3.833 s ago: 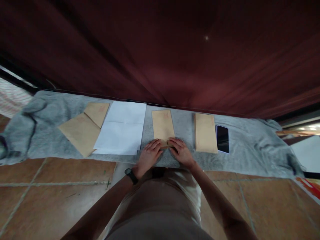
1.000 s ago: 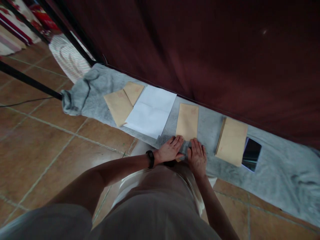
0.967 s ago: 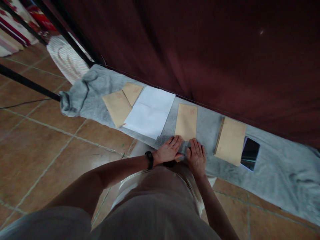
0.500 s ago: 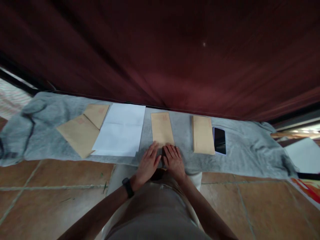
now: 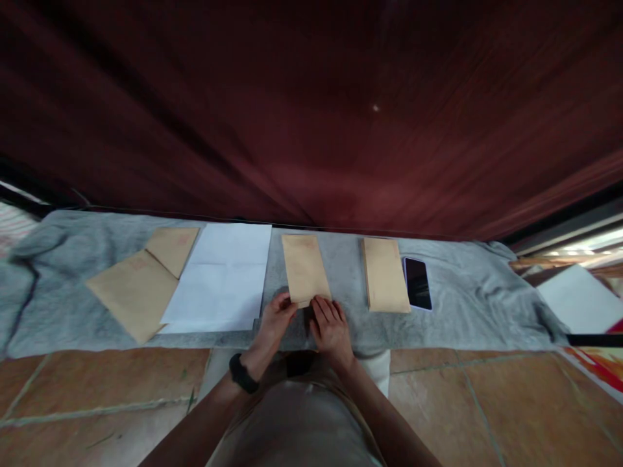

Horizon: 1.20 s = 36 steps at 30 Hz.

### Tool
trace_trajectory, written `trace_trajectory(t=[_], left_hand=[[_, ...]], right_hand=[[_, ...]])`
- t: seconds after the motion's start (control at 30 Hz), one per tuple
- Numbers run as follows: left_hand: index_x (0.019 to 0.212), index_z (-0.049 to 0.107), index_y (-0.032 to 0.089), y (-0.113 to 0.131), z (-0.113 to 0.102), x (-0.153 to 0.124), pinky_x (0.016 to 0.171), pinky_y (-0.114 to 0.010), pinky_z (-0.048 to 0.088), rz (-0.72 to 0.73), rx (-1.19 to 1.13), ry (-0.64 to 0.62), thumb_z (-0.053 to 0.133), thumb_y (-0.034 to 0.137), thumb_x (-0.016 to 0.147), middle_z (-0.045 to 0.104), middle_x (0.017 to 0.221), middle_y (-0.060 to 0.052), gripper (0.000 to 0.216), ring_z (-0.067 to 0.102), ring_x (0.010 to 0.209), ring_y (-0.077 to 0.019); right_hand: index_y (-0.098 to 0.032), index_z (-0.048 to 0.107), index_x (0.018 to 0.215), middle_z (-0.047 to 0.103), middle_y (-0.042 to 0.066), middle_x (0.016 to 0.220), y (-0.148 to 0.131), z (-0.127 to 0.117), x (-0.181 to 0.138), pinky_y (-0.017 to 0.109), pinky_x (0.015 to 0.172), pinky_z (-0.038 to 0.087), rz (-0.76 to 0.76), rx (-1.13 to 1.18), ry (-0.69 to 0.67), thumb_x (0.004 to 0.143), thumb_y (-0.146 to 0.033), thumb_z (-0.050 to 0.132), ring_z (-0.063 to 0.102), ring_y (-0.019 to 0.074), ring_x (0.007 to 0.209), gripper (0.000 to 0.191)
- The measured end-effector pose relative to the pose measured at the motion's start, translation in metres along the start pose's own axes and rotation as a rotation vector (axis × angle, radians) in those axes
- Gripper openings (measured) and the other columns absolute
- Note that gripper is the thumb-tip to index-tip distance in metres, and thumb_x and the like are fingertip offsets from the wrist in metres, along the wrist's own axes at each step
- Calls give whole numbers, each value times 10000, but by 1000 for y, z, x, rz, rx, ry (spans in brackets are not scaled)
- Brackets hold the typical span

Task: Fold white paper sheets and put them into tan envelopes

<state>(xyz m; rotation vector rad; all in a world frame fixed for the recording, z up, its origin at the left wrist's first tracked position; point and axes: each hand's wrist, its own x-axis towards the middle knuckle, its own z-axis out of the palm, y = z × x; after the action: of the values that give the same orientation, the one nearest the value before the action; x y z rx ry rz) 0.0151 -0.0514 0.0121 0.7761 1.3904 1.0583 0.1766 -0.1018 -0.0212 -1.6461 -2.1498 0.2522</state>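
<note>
A brown envelope (image 5: pixel 304 267) lies lengthwise on a grey cloth (image 5: pixel 462 305) spread over the floor. My left hand (image 5: pixel 275 316), a dark band on its wrist, has its fingers curled at the envelope's near left corner and pinches that edge. To its right, my right hand (image 5: pixel 329 322) lies flat with fingers together, its fingertips on the envelope's near edge. White sheets of paper (image 5: pixel 221 275) lie just left of the envelope. A stack of brown envelopes (image 5: pixel 384 274) lies to its right.
Two more brown envelopes (image 5: pixel 141 282) overlap at the left of the cloth. A dark phone (image 5: pixel 417 283) lies beside the stack. A dark red curtain (image 5: pixel 311 110) hangs behind the cloth. Brown floor tiles (image 5: pixel 487 402) run in front. White paper (image 5: pixel 579 298) lies at far right.
The camera swung from a slanted view back to a straight one. My left hand went from lying flat beside the envelope to pinching its near left corner; the right hand stays at the near edge.
</note>
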Motion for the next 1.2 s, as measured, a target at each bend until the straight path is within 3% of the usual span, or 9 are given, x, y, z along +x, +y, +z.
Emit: trace_trajectory(t=[0.27, 0.4, 0.5, 0.6, 0.67, 0.77, 0.83, 1.0, 1.2], left_hand=[[904, 735, 179, 11, 5, -7, 559, -226, 421, 0, -52, -70, 826, 329, 620, 691, 727, 14, 334, 568, 601, -114], [1057, 723, 175, 14, 4, -11, 670, -278, 515, -51, -191, -105, 800, 542, 712, 750, 843, -51, 510, 682, 742, -176], [1101, 725, 169, 13, 3, -15, 716, -317, 546, -84, -209, -148, 718, 657, 770, 768, 965, -111, 590, 719, 849, -221], [1145, 723, 173, 11, 4, -19, 768, -327, 559, -68, -127, -143, 766, 592, 764, 770, 1037, -114, 568, 724, 916, -232], [1174, 716, 177, 11, 9, -21, 785, -327, 564, -67, -105, -150, 795, 545, 753, 771, 1049, -105, 565, 725, 932, -232], [1181, 711, 190, 12, 18, -22, 760, -316, 570, -80, -145, -208, 821, 512, 729, 775, 1038, -86, 566, 728, 914, -225], [1152, 718, 196, 14, 23, -22, 736, -298, 566, -65, -177, -232, 840, 482, 706, 777, 1007, -66, 543, 725, 862, -203], [971, 732, 175, 12, 21, -16, 619, -234, 504, -36, -157, -191, 858, 374, 655, 751, 820, -17, 394, 647, 664, -127], [932, 759, 169, 10, 4, -7, 537, -228, 448, -6, -52, -199, 817, 307, 630, 742, 793, -22, 337, 579, 588, -117]], right_hand=[[-240, 595, 1409, 684, 92, 1301, -4, -9, 30, 352, 987, 513, 54, -97, -2, 997, -158, 500, 645, 238, 1151, 431], [-276, 649, 1350, 714, 82, 1198, 1, -25, 36, 329, 922, 537, 54, -4, 91, 1001, -148, 464, 678, 230, 1050, 416], [-254, 717, 1219, 720, 96, 1125, 7, -39, 40, 337, 905, 549, 170, 265, 279, 1015, -225, 447, 682, 227, 1008, 340], [-219, 725, 943, 708, 62, 918, 11, -48, 46, 333, 790, 571, 416, 687, 487, 969, -396, 554, 669, 201, 836, 248], [-208, 678, 841, 680, 19, 818, 8, -48, 48, 321, 725, 574, 585, 1017, 539, 873, -451, 677, 639, 170, 733, 244], [-205, 655, 807, 677, -11, 787, -2, -40, 47, 316, 728, 584, 740, 1424, 484, 747, -427, 799, 638, 147, 707, 271], [-208, 658, 793, 691, -13, 786, -10, -32, 43, 317, 734, 589, 789, 1555, 429, 689, -410, 841, 649, 146, 704, 292], [-235, 672, 796, 719, -10, 794, -23, -12, 32, 332, 716, 605, 804, 1595, 325, 710, -414, 827, 665, 155, 690, 252], [-228, 654, 807, 719, -6, 775, -8, -1, 26, 369, 720, 625, 850, 1577, 281, 736, -433, 810, 699, 170, 688, 267]])
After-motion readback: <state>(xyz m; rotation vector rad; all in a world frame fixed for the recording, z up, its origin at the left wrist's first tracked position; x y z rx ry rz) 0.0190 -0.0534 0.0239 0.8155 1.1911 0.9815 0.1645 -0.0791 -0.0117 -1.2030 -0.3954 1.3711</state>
